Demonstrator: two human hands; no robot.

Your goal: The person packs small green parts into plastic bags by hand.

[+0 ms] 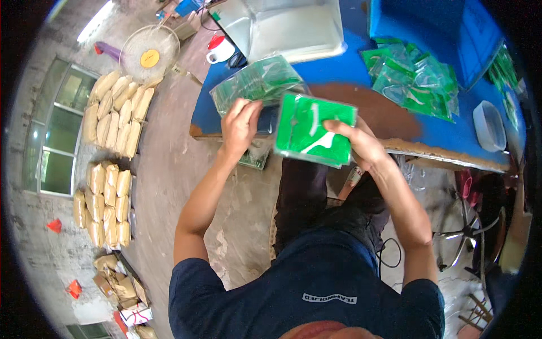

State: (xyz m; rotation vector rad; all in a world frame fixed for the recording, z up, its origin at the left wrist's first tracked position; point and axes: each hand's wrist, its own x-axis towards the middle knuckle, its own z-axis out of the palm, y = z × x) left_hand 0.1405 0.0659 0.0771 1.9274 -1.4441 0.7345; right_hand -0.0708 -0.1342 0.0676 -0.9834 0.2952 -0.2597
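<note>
My right hand [364, 144] grips a small stack of flat green packets [305, 127] in clear plastic sleeves, thumb across the top and fingers underneath. White shapes show on the uppermost packet. To the left, my left hand [241, 125] is closed, fingertips pressed together, at the near edge of a longer row of green plastic-sleeved packets [257, 82]. Whatever its fingers pinch is hidden. That row lies at the table's left front corner. Further right, a loose heap of similar green packets [415, 79] is spread over the blue tabletop [350, 70].
A clear plastic tub [489, 126] stands at the table's right. Behind are a pale tray [296, 31] and a blue bin [435, 28]. A red-and-white mug [220, 50] sits at back left. Stacked tan sacks [116, 113] line the left wall; a wheeled chair base [467, 233] is lower right.
</note>
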